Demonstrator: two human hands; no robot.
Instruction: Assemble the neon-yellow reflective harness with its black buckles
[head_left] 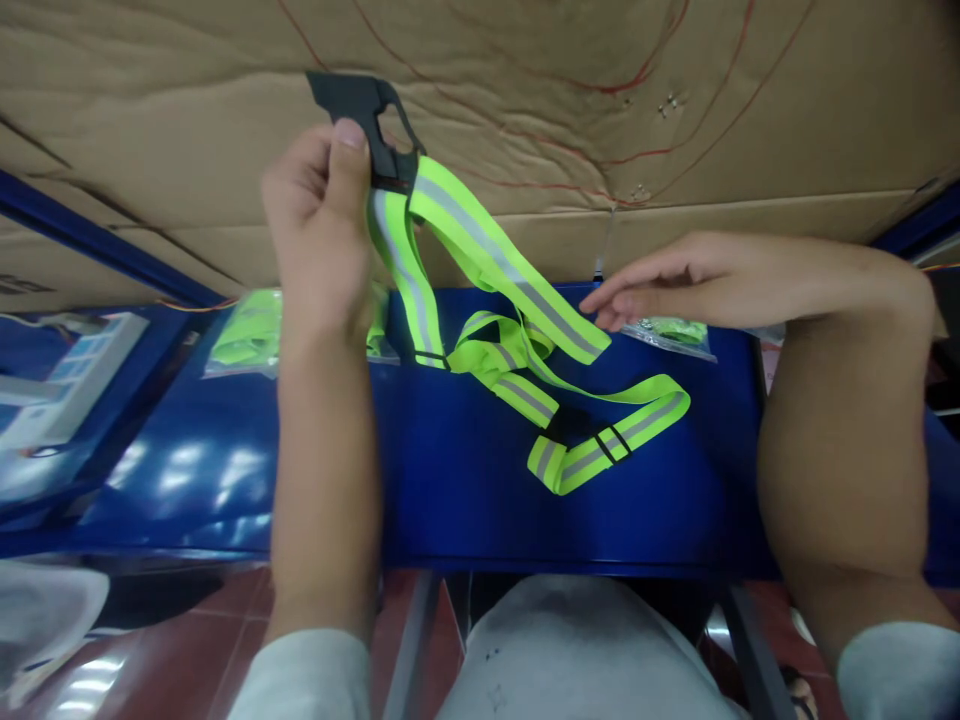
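Note:
My left hand (319,235) is raised above the blue table (450,480) and pinches a black plastic buckle (367,115) between thumb and fingers. From the buckle hangs a neon yellow reflective strap (487,250) with grey stripes. Its loops and black sliders (592,440) lie bunched on the table. My right hand (675,285) reaches in from the right with fingers stretched out flat. Its fingertips touch the end of the strap near the table's far edge and hold nothing.
Clear plastic bags holding more neon straps lie at the far left (247,340) and far right (671,335) of the table. Brown cardboard (525,120) with red lines stands behind. A blue bar (97,245) runs at the left. My lap is below the table's near edge.

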